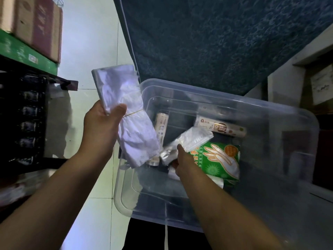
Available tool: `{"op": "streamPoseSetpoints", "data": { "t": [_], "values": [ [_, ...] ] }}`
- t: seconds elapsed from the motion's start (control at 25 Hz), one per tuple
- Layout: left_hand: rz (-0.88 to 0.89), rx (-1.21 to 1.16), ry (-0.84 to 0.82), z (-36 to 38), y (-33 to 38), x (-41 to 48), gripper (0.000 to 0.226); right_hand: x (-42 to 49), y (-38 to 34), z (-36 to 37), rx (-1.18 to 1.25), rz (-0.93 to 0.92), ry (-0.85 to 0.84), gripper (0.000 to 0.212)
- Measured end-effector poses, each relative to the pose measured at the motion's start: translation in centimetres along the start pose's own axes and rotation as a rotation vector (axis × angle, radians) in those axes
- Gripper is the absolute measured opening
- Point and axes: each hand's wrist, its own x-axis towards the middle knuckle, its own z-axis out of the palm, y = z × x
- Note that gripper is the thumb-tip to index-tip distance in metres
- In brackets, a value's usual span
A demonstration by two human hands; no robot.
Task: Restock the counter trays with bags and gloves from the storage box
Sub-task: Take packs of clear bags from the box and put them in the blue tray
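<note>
A blue textured surface (216,42) is filling the top of the view and is overhanging the far rim of the clear storage box (270,112), which is sitting below it beside the pale tiled floor (86,51). A black crate (27,123) is standing on the left of the floor, well apart from the box, and blurred cardboard cartons (36,24) are resting above it on a green ledge (27,53); their number is too smeared to count.

The left hand (100,129) is holding up one bundle of white bags (126,109), thumb clamped across it near a thin rubber band, just outside the box's left wall; the bundle is hanging partly in front of that wall.

Inside the box, one green glove pack (221,159), printed with a hand, is lying toward the right. The right hand (183,163) is reaching in just beside it, its thumb pinching one clear packet (195,139), its fingers hidden beneath. The forearm is covering the box's near floor.

Two rolls are lying in the box: one roll (161,127) by the left wall, partly behind the bundle, and another (221,127) beyond the clear packet.
</note>
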Motion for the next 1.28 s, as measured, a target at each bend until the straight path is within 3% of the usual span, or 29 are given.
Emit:
{"op": "streamPoseSetpoints", "data": {
  "t": [0.08, 0.2, 0.32, 0.48, 0.6, 0.88, 1.08, 1.28],
  "values": [
    [-0.008, -0.012, -0.004, -0.3, -0.6, 0.1, 0.013, 0.8, -0.5, 1.3, 0.03, 0.054, 0.007, 0.06],
    [-0.015, -0.01, -0.014, -0.4, -0.9, 0.2, 0.012, 0.8, -0.5, 1.8, -0.16, -0.022, -0.053, 0.046],
    [-0.019, 0.012, -0.036, -0.5, -0.7, 0.3, 0.009, 0.1, 0.1, 1.0, -0.267, -0.124, -0.01, 0.034],
    [-0.053, 0.016, -0.091, -0.7, 0.6, -0.7, 0.013, -2.7, -0.4, -1.3, -0.15, -0.125, 0.065, 0.034],
    [-0.098, 0.005, -0.137, -0.7, 1.8, -2.2, 0.012, -6.6, -0.1, -3.8, -0.077, -0.178, 0.008, 0.032],
    [-0.162, -0.002, -0.311, 0.4, 6.6, -7.3, 0.019, -20.5, -3.6, -8.9, -0.318, -0.671, -0.133, 0.032],
    [-0.141, -0.007, -0.377, 2.0, 12.2, -10.7, 0.031, -30.1, -5.2, -10.5, -0.403, -0.846, -0.284, 0.027],
    [-0.34, -0.333, -0.544, 3.1, 18.1, -14.1, 0.035, -35.9, -5.7, -10.8, -0.453, -1.038, -0.237, 0.028]
  ]
}}
